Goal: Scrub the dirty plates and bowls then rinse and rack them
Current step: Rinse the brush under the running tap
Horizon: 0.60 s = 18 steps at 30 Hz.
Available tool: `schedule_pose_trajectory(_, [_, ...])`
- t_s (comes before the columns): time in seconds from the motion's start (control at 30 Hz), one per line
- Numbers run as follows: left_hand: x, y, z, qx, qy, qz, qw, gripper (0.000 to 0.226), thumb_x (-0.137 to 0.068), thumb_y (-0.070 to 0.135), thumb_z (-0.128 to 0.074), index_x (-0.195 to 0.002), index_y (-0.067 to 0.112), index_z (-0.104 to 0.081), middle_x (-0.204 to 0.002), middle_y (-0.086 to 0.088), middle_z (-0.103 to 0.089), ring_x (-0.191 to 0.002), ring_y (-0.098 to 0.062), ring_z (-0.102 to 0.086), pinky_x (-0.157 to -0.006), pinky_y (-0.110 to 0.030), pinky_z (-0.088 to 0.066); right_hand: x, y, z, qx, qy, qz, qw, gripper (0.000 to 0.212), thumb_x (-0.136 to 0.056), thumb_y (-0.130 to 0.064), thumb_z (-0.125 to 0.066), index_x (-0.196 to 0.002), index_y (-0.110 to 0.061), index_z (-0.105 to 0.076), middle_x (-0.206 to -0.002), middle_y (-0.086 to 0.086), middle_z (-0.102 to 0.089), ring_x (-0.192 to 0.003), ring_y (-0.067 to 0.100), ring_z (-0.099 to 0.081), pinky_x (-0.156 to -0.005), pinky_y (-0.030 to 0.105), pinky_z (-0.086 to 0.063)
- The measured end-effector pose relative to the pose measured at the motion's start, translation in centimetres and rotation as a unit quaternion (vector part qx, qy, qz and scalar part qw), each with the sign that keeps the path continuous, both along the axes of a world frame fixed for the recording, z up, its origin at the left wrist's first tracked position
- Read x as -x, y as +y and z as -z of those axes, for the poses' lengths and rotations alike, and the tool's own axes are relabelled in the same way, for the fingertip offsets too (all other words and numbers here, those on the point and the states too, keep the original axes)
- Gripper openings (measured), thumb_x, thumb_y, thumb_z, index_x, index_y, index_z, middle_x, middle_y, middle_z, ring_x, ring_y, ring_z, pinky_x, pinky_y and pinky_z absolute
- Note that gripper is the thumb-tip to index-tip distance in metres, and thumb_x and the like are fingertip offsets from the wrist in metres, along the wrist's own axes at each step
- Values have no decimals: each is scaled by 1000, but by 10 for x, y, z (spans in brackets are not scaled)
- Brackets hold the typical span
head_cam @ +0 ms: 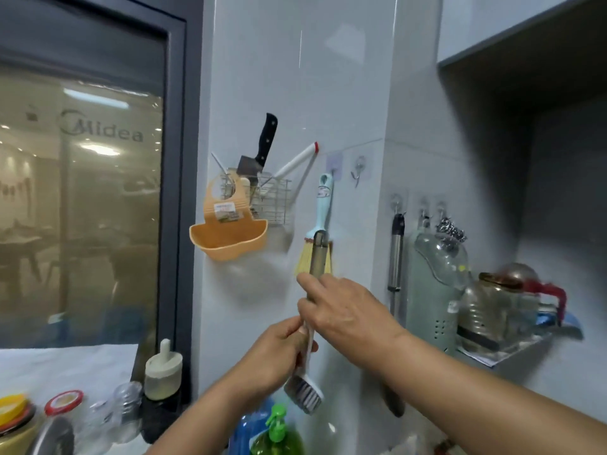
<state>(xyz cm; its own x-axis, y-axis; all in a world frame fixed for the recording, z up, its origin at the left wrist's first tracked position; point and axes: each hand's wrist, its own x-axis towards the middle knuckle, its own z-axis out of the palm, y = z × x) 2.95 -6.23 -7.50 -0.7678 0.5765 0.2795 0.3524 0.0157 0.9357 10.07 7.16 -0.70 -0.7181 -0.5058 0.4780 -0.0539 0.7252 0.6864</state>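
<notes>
A long dish brush [318, 254] with a translucent grey handle stands upright in front of the white tiled wall, its bristle head [303, 394] pointing down. My left hand [279, 353] grips the lower part of the handle just above the bristles. My right hand [345, 310] holds the handle higher up, fingers curled round it. No plates, bowls or sink show in the head view.
On the wall hang an orange plastic caddy [226, 234], a wire basket [272, 200] holding a cleaver [259, 149], a small yellow broom [320, 221] and hooks. A shelf [505, 354] with jars and bottles sits right. Jars and a green pump bottle [277, 431] stand below.
</notes>
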Motion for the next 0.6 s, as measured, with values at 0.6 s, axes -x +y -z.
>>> schedule_pose_trajectory(0.6, [37,70,-84,-95,94,-58,989,16,-98,14,-65,-107,25,-58,-85,-6,-58,-72,-16,-51,-66,-29,-42,26,36,-102,-37,90,79,992,15,-66,-3,-70,-74,-15,-66,-80,5,-56,-68,25,-53,-54,33,-25])
